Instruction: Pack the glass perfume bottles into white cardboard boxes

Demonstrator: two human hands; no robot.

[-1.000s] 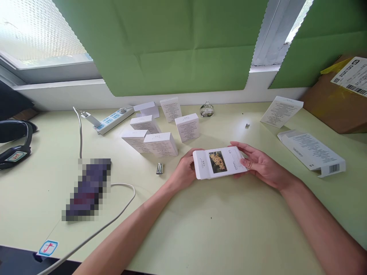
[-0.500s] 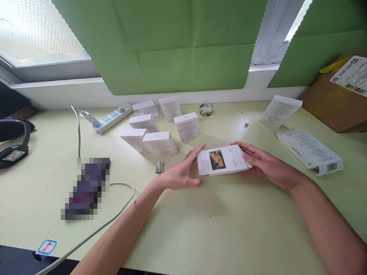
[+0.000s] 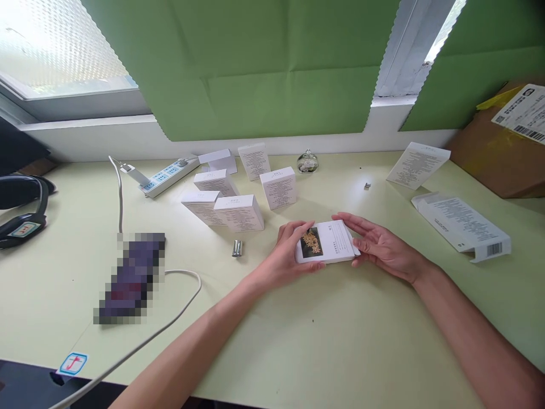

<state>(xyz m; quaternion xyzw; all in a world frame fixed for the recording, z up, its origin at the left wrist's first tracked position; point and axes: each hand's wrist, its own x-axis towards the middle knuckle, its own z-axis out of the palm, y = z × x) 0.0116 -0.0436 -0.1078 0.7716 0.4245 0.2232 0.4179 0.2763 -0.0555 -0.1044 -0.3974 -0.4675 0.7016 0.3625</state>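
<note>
A white carton (image 3: 334, 241) with a flower picture lies between my two hands, low over the table. My left hand (image 3: 293, 250) grips its left end, thumb along the near edge and fingers over the far edge. At the other end, where a flap stands out, my right hand (image 3: 381, 248) holds the carton with the thumb on the flap and the fingers spread behind. To the left of my left hand a small silver cylinder (image 3: 237, 248) rests on the table. Several similar white cartons, one of them a front carton (image 3: 240, 213), stand beyond it.
A glass bottle (image 3: 307, 162) stands near the wall. On the right are an upright carton (image 3: 417, 165), a flattened carton (image 3: 462, 224) and a cardboard box (image 3: 502, 147). A power strip (image 3: 170, 177), a blurred-out phone (image 3: 131, 278), a cable (image 3: 183, 307) and a headset (image 3: 25, 221) occupy the left.
My left hand has closed on the carton's left end, where it was spread beside it before. The carton and my right hand have shifted a little to the left.
</note>
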